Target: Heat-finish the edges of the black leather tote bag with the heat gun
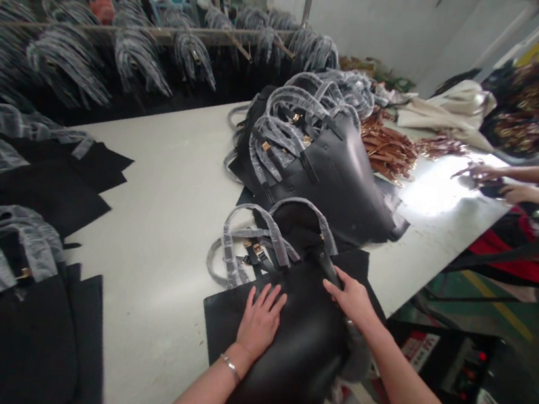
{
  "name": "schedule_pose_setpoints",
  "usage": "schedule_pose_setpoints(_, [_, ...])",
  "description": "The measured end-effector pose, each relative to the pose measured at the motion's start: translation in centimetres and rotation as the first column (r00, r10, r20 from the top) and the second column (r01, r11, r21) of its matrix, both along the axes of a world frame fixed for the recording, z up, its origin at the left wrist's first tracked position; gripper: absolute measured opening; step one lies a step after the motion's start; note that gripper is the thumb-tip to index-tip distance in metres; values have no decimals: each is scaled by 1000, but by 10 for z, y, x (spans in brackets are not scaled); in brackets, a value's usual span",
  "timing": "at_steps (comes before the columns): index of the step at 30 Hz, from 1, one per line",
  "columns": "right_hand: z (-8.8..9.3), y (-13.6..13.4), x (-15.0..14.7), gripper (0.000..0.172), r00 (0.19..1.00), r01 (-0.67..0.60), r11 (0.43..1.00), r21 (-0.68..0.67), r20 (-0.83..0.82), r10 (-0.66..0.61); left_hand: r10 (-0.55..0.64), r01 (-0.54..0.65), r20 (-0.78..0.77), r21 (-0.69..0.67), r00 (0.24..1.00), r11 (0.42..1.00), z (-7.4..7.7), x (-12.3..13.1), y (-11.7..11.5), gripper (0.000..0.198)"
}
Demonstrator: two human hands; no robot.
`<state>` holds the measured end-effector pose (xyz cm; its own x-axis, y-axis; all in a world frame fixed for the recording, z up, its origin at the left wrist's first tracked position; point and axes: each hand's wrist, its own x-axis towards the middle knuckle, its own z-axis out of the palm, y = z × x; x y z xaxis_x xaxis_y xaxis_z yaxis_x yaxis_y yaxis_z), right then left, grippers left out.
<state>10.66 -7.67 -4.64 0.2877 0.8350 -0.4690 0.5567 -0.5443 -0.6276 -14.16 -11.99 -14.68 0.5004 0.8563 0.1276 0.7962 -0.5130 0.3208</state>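
A black leather handbag panel [304, 339] lies in front of me at the table's near edge, its lower part hanging toward my lap. Two handles [273, 229] in clear plastic wrap arch from its top, with gold-coloured buckles [258, 250] between them. My left hand [261, 317] rests flat on the panel below the left handle, fingers stretched out. With thumb and fingers closed, my right hand [349, 295] grips the base of the right handle, a black strap end [328, 266]. Part of that grip is hidden.
A pile of similar black bags [347, 172] stands farther back on the white table [163, 214]. More black panels [9, 327] lie at left. Brown straps [388, 148] are heaped at the back. Another person's hands [495, 182] work under a bright light at right. Wrapped handles [142, 56] hang from a rail.
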Motion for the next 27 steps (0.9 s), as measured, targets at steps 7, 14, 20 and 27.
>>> schedule_pose_setpoints(7, [28, -70, -6, 65, 977, -157, 986, -49, 141, 162, -23, 23, 55, 3, 998, 1000, -6, -7, -3, 39])
schedule_pose_setpoints(14, [18, -73, -66, 63, 942, -330, 935, -130, -105, 318, -41, 43, 115, -18, 993, 999, -13, -44, -44, 37])
schedule_pose_setpoints(20, [9, -52, -96, 52, 913, -399, 901, -171, -165, 373, -103, 103, 68, 8, 992, 995, -16, -55, -52, 41])
schedule_pose_setpoints(27, [10, -37, -117, 58, 900, -431, 897, -99, -120, 419, -113, 109, 50, 69, 992, 992, -27, -53, -55, 41])
